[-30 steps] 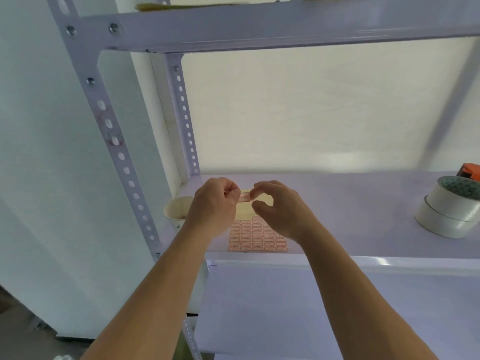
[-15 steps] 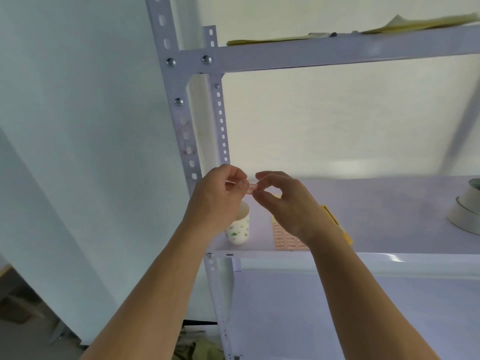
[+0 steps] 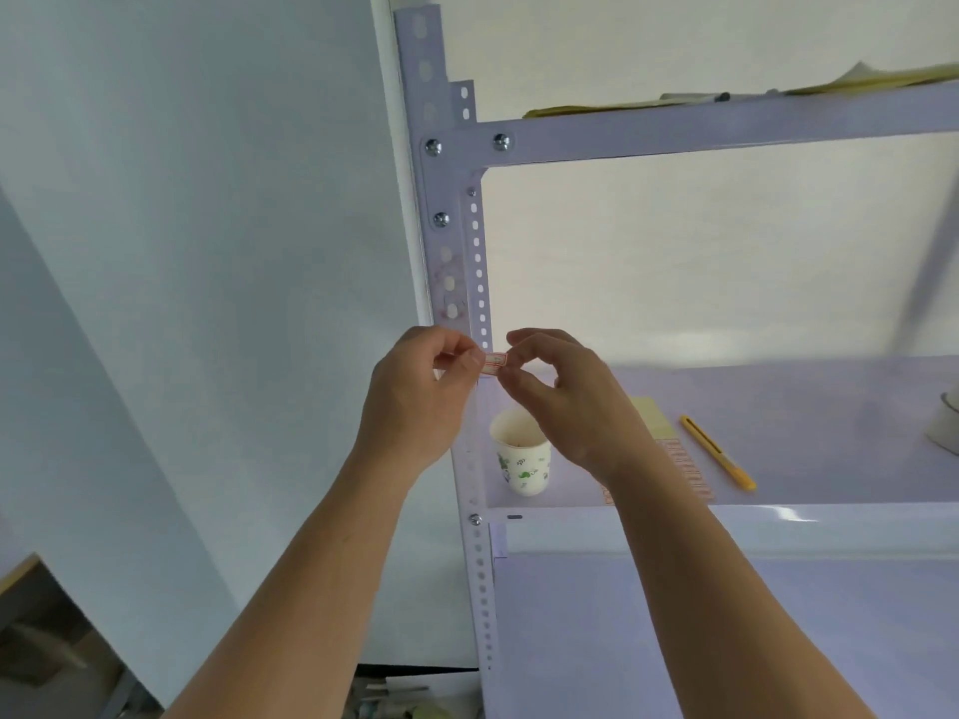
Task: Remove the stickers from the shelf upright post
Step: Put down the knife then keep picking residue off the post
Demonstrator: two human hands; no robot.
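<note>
Sticker [image 3: 494, 360], small and white with a red border, sits in the air between your two hands, just beside the shelf upright post [image 3: 440, 199]. Starting at your left, a pale wall [image 3: 181, 251] fills the view up to the post. The post rises white and slotted, with screws where the upper shelf beam [image 3: 726, 128] meets it. Below those screws, faint pinkish patches [image 3: 449, 282] lie over the slots, too blurred to tell whether they are labels or residue. Your left hand [image 3: 415, 402] is curled, thumb and forefinger pinching the left end of the sticker. Your right hand [image 3: 565, 402] pinches the right end between thumb and forefinger, its other fingers loosely bent. Below your hands, on the middle shelf [image 3: 804, 407], a paper cup [image 3: 521, 459] with green print stands upright near the post. Farther right lie a sheet of red-bordered labels [image 3: 687, 469], partly hidden by your wrist, and a yellow utility knife [image 3: 718, 454]. A white roll [image 3: 944, 422] is cut off by the frame's edge.
</note>
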